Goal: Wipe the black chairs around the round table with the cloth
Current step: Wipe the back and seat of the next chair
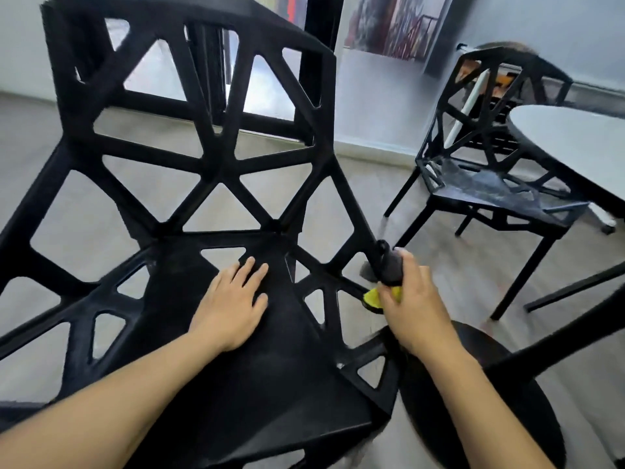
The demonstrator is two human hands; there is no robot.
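A black chair point(189, 204) with a web-like open frame fills the left and middle of the view. My left hand point(233, 306) lies flat on its seat with the fingers straight. At the seat's right edge my right hand point(411, 302) grips a yellow cloth point(373, 297) and a dark object point(392, 267) above it, beside the right frame strut. A second black chair point(490, 187) stands at the right, tucked near the round white table point(575, 143); its seat looks dusty.
The table's black round base point(490, 401) and slanted legs sit at the lower right, close to the near chair. Grey wood-look floor spreads between the two chairs. A wall with a poster and a dark door frame lies behind.
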